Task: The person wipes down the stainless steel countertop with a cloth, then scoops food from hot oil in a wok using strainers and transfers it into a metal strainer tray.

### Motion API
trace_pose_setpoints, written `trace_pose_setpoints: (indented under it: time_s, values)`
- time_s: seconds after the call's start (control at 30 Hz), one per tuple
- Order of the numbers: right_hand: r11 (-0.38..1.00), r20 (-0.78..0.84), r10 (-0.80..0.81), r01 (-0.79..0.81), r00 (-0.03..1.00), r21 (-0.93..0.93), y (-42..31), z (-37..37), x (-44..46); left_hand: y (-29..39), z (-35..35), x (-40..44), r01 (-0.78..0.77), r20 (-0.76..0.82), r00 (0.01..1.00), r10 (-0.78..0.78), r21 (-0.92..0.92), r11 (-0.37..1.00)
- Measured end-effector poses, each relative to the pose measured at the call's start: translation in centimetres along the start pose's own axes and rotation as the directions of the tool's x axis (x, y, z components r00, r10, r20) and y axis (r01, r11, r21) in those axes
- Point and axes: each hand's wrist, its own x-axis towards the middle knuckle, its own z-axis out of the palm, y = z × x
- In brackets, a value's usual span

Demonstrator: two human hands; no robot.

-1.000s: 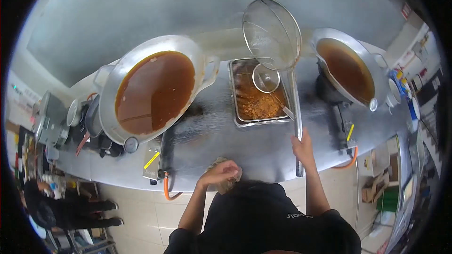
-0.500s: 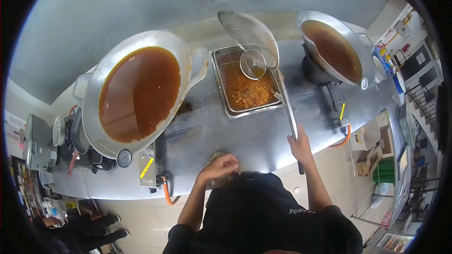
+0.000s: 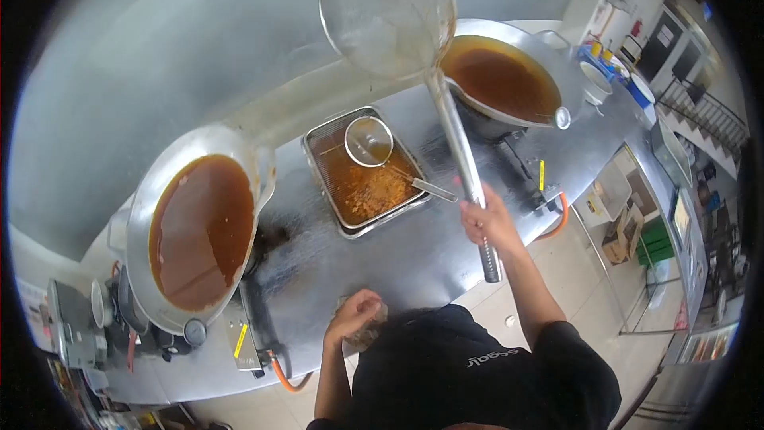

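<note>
My right hand (image 3: 491,220) grips the metal handle of a large round skimmer (image 3: 387,16), raised over the counter with its fine mesh face tilted up. My left hand (image 3: 355,314), fingers curled, is at the counter's front edge on a crumpled greyish-brown cloth (image 3: 368,335). In front of me a mesh tray (image 3: 321,175) holds brown liquid and a heap of golden crumbs (image 3: 377,191). A small strainer (image 3: 369,142) rests in that tray, its handle sticking out over the right rim.
To the left a large wok (image 3: 183,147) of brown oil sits on a burner, with a round dial at its rim. Another oil-filled wok (image 3: 501,72) stands at the back right. Orange hoses (image 3: 288,382) hang at the steel counter's (image 3: 318,263) front edge. White bowls (image 3: 595,84) stand further right.
The large skimmer has swung up closer to me, its mesh turning to face the camera. My view has shifted right. My left hand stays with the cloth.
</note>
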Motion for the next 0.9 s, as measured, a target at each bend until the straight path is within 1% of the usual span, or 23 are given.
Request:
trace_pose_setpoints:
  time_s: [0.07, 0.13, 0.2, 0.23, 0.33, 0.37, 0.43, 0.53, 0.57, 0.63, 0.7, 0.77, 0.8, 0.83, 0.87, 0.9]
  values:
    - [0.996, -0.045, -0.091, 0.091, 0.995, 0.017, -2.4, -1.5, 0.2, -0.6, 0.0, 0.4, 0.011, -0.006, 1.0, -0.011, 0.047, 0.999]
    - [0.984, -0.184, -0.177, 0.17, 0.967, -0.056, -4.6, -4.0, 0.4, -1.0, 0.1, 0.6, 0.003, -0.009, 1.0, -0.002, 0.056, 0.998]
    - [0.958, -0.297, -0.276, 0.238, 0.914, -0.158, -6.5, -6.2, 0.3, -0.7, 0.3, 0.4, 0.055, -0.036, 0.998, -0.053, 0.071, 0.996]
    - [0.952, -0.291, -0.293, 0.25, 0.91, -0.178, -7.4, -7.5, 0.0, -0.5, 0.3, 0.5, 0.079, -0.049, 0.996, -0.075, 0.078, 0.994]
    - [0.913, -0.342, -0.358, 0.25, 0.869, -0.322, -8.7, -12.0, -0.2, -0.9, 0.9, 0.8, 0.072, -0.082, 0.994, -0.067, 0.061, 0.996]
    - [0.909, -0.36, -0.368, 0.249, 0.857, -0.335, -9.1, -13.2, -0.3, -1.0, 0.9, 1.1, 0.079, -0.08, 0.994, -0.074, 0.061, 0.995]
    - [0.902, -0.392, -0.379, 0.24, 0.839, -0.358, -9.4, -14.6, -0.6, -1.3, 0.9, 1.2, 0.103, -0.082, 0.992, -0.098, 0.058, 0.993]
    - [0.931, -0.406, -0.333, 0.228, 0.851, -0.284, -9.1, -13.8, -1.6, -0.4, 1.0, 2.1, 0.085, -0.056, 0.995, -0.083, 0.038, 0.996]
    - [0.936, -0.4, -0.32, 0.22, 0.859, -0.276, -8.5, -13.2, -1.5, 0.0, 0.8, 2.6, 0.032, 0.012, 0.999, -0.032, -0.025, 0.999]
    - [0.946, -0.384, -0.289, 0.199, 0.877, -0.258, -6.8, -11.5, -1.2, 3.6, 2.5, 3.8, -0.023, 0.042, 0.999, 0.029, -0.123, 0.992]
    - [0.927, -0.318, -0.361, 0.299, 0.877, -0.228, -4.0, -8.0, -0.1, 6.5, 4.4, 6.1, -0.12, 0.126, 0.982, 0.139, -0.145, 0.982]
    - [0.908, -0.135, -0.418, 0.406, 0.898, -0.104, -0.6, -5.0, 1.6, 10.5, 7.7, 7.7, -0.2, 0.155, 0.955, 0.254, -0.299, 0.933]
    - [0.904, -0.098, -0.427, 0.426, 0.899, -0.032, 0.5, -2.6, 2.3, 12.2, 9.4, 8.3, -0.176, 0.118, 0.962, 0.245, -0.416, 0.892]
    - [0.871, -0.016, -0.491, 0.491, 0.871, 0.029, 2.1, -0.7, 3.3, 13.8, 11.0, 8.8, -0.157, 0.084, 0.968, 0.235, -0.525, 0.837]
    - [0.882, 0.05, -0.471, 0.469, 0.881, 0.037, 2.6, 1.2, 3.5, 15.1, 11.7, 8.9, -0.142, 0.051, 0.974, 0.221, -0.625, 0.768]
    - [0.895, 0.1, -0.445, 0.446, 0.89, 0.012, 4.0, 2.4, 3.9, 16.0, 11.1, 8.7, -0.141, 0.068, 0.97, 0.234, -0.627, 0.766]
